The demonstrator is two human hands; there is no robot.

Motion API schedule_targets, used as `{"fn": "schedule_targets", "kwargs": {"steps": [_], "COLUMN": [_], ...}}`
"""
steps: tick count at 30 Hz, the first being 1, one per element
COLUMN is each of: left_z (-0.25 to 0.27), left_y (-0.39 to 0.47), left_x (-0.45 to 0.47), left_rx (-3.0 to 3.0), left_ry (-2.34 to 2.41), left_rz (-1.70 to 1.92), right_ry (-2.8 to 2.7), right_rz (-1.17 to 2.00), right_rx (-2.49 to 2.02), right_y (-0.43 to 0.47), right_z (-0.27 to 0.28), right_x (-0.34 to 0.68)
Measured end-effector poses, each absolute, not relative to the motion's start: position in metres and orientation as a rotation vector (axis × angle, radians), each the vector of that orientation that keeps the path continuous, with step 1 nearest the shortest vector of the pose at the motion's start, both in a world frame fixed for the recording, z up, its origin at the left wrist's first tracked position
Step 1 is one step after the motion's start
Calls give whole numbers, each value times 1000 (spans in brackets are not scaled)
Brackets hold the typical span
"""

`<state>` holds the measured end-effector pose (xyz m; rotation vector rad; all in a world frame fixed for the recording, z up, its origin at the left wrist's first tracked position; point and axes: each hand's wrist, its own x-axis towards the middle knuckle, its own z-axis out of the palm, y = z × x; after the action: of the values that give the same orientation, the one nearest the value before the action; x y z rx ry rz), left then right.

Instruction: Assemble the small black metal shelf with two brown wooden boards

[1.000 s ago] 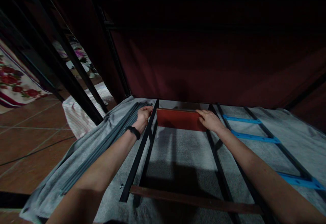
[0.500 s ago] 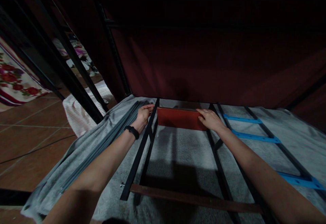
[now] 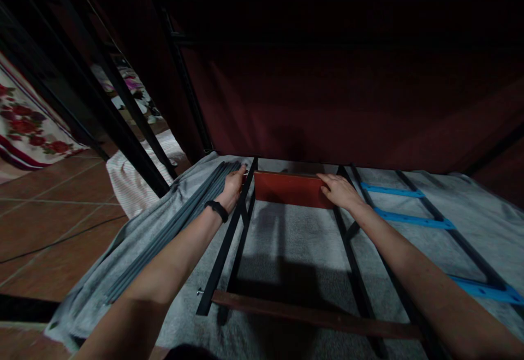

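Observation:
A reddish-brown board (image 3: 289, 188) stands on edge between the dark metal rails of a frame (image 3: 223, 251), at its far end. Fingers of my right hand (image 3: 340, 190) bend over the board's top edge near its right end, gripping it. On the outer side of the left rail, level with the board's left end, my left hand (image 3: 232, 184) has its fingers closed together; what they pinch is too small to make out. A brown crossbar (image 3: 311, 316) joins the rails at the near end. From the left rail there, a bolt (image 3: 200, 291) sticks out.
Several thin grey rods (image 3: 176, 229) lie left of the frame on a grey blanket (image 3: 282, 234). To the right is a dark ladder-like frame with blue crosspieces (image 3: 413, 218). A maroon cloth (image 3: 327, 103) hangs behind. Dark metal posts (image 3: 135, 152) rise at the left.
My left hand has turned at the left rail, its fingers drawing in and the thumb now pointing up. My right hand stays on the board. The view has shifted slightly.

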<state>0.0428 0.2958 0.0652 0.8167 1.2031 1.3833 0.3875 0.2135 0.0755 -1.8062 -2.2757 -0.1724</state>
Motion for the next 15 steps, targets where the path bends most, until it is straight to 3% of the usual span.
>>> {"fn": "schedule_targets", "kwargs": {"steps": [15], "left_z": [66], "left_y": [295], "left_x": [42], "left_rx": [773], "left_ry": [1182], "left_rz": [1414], "right_ry": [-2285], "right_rz": [-182], "right_rx": [-1798], "right_y": [213], "right_z": [75], "right_x": [389]}}
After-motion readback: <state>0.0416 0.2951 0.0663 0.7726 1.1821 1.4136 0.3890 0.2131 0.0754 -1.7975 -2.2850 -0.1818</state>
